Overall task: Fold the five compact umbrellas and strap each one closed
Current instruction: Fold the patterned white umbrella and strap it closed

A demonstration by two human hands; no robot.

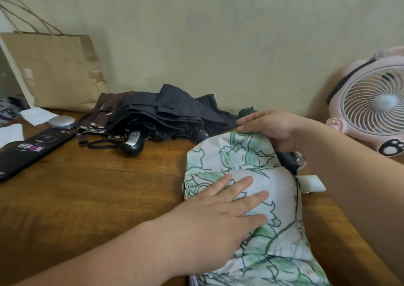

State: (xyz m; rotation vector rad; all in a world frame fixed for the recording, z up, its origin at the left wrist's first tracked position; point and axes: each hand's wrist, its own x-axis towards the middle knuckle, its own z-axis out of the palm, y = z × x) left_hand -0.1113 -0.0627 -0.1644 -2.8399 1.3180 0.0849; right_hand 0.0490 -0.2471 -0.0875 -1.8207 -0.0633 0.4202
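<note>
The wooden table (87, 187) bears dark umbrellas (166, 111), a floral umbrella (279, 231), a remote (32, 152) and a fan (376, 104).

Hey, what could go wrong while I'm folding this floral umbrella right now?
The left hand only presses flat on the floral umbrella, so its loose folds may spring open once it lifts. The right hand holds the fabric beside the dark umbrella pile and might snag or drag it.

Paper bag (59, 71), remote (32, 152), pink fan (371, 104).
</note>
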